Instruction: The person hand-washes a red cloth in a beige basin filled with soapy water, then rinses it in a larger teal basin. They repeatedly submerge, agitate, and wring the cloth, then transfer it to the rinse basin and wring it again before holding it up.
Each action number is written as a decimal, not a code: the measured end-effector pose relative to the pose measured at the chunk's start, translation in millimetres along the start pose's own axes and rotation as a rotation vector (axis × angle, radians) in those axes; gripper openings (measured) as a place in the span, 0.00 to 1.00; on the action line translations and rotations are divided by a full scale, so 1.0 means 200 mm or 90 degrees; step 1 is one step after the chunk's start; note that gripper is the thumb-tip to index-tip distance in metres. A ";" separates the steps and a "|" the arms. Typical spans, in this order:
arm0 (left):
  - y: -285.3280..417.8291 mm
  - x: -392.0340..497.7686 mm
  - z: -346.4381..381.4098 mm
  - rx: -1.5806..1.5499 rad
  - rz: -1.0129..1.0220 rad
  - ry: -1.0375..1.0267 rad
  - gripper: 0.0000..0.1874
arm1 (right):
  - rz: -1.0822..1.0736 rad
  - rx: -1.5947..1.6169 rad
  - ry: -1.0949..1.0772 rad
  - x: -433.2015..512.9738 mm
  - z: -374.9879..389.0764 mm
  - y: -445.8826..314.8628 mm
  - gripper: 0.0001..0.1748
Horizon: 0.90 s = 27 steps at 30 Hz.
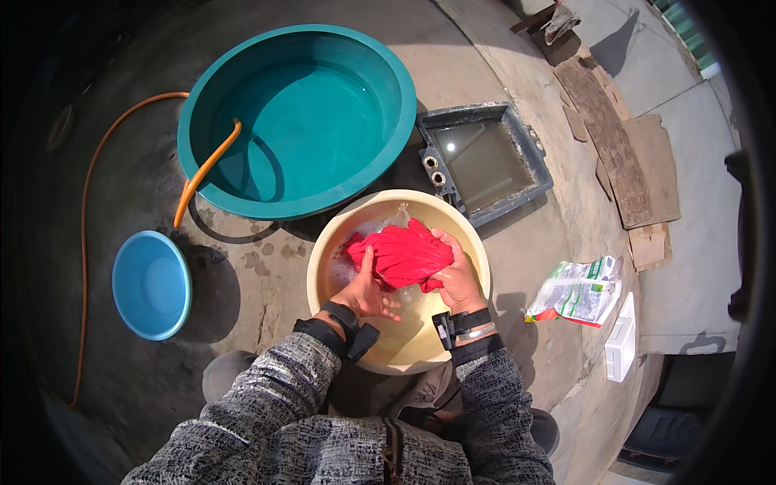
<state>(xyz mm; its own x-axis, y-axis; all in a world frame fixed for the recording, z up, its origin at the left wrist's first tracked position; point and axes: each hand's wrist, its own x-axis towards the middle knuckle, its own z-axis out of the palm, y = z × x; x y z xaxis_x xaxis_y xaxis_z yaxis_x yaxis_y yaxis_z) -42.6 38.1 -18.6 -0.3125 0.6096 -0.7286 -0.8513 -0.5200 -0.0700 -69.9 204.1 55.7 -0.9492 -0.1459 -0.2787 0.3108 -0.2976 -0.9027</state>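
Note:
A wet red cloth (406, 251) is bunched above soapy water in a cream plastic basin (315, 276) directly before me. My right hand (453, 273) grips the cloth's right end, with the fingers around its edge. My left hand (367, 294) is by the cloth's lower left side, thumb raised against it and the other fingers spread below, holding none of it. Water runs down under the cloth, and suds (344, 271) float at the basin's left. Both wrists wear dark straps.
A large teal tub (297, 209) of water stands beyond the basin, an orange hose (209, 163) over its rim. At left is a light blue basin (151, 285). A grey trough (539, 182) holds murky water. A printed plastic bag (573, 291) and white box (619, 342) lie right.

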 end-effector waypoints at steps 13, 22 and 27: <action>0.08 0.15 -0.05 -0.221 0.207 -0.301 0.23 | -0.230 -0.455 -0.080 -0.22 0.13 0.08 0.28; -0.12 0.11 0.17 -0.004 0.292 -0.103 0.13 | -0.211 -0.566 0.297 0.24 -0.14 0.27 0.15; -0.05 0.05 0.17 -0.150 0.256 -0.229 0.24 | -0.136 -0.375 0.109 0.09 -0.06 0.18 0.13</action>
<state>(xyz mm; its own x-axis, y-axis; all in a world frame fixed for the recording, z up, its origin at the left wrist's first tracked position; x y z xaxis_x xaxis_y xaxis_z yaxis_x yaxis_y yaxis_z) -51.4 68.8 -1.7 -0.7495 0.4808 -0.4551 -0.5329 -0.8460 -0.0163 -77.4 201.3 15.1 -0.9967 0.0265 -0.0771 0.0814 0.2704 -0.9593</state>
